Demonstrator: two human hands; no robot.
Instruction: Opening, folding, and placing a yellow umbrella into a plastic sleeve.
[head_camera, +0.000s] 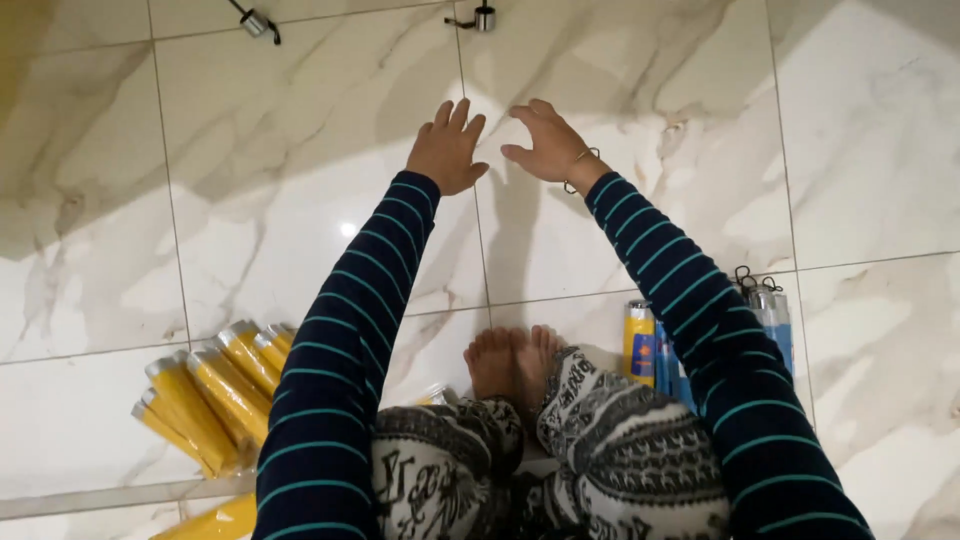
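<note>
Both arms wear long navy sleeves (340, 350) ringed with thin teal stripes, cuffs ending at the wrists. A thin bangle (580, 160) circles the right wrist. The legs are in white trousers (630, 450) with dense black patterning. The feet (510, 360) are bare.

Bare marble floor (300, 200) ahead; yellow tubes (210, 395) left, blue packs (770, 320) right.
</note>
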